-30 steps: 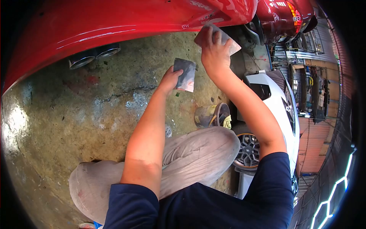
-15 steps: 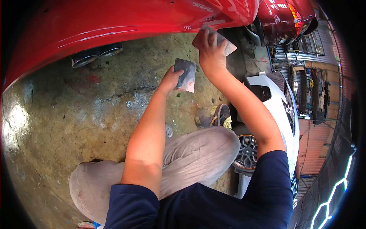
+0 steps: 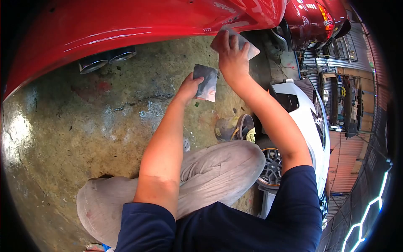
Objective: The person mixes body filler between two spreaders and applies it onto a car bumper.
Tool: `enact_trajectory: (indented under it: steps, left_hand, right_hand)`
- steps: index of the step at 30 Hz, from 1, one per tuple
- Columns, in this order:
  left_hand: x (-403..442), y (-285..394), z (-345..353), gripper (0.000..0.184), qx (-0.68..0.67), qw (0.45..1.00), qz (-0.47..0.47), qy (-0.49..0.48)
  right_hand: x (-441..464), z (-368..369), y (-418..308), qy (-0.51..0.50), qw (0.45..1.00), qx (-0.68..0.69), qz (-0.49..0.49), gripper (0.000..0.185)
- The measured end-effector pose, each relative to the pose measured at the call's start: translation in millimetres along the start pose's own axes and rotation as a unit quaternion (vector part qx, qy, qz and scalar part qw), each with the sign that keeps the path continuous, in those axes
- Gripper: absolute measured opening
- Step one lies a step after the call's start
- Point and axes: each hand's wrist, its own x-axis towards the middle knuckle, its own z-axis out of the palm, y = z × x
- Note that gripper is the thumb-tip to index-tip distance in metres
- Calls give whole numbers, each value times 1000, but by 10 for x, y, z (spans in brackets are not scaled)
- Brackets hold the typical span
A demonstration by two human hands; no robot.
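My left hand [image 3: 189, 88] is closed on a folded grey sheet of sandpaper [image 3: 205, 82], thumb on top, held above the floor. A pale, worn patch shows at the sheet's lower corner. Farther up, my right hand [image 3: 233, 59] grips another sheet of sandpaper [image 3: 253, 51] with its fingers spread across it. That sheet lies at the lower edge of the red car bumper [image 3: 176, 19]; whether it presses on the paint is hard to tell. Small dull marks show on the bumper above my right hand.
A stained bucket [image 3: 228, 128] with a yellow cloth [image 3: 251, 135] stands by my knee. Two exhaust tips [image 3: 94, 65] show below the bumper. A white car [image 3: 308, 113] is at the right, a dark red car [image 3: 310, 25] behind it. The concrete floor [image 3: 100, 130] is stained.
My right hand and its sandpaper have shifted very slightly up and left along the bumper edge. My left hand has drifted a little to the right, still holding its sheet.
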Motion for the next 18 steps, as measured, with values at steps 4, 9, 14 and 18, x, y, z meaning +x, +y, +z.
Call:
enact_trajectory:
  steps: [4, 9, 14, 18]
  left_hand:
    - [3, -30, -5, 31, -16, 1000, 1, -1]
    - [22, -30, -40, 31, -14, 1000, 2, -6]
    - [69, -83, -52, 32, -10, 1000, -2, -1]
    - [12, -30, -30, 33, -12, 1000, -10, -5]
  right_hand:
    - [-12, 91, -22, -2, 1000, -12, -8, 62]
    - [-101, -56, 7, -5, 1000, 24, -8, 61]
    - [-62, 52, 80, 23, 999, 20, -31, 58]
    - [-70, -149, 88, -4, 998, 27, -49, 55]
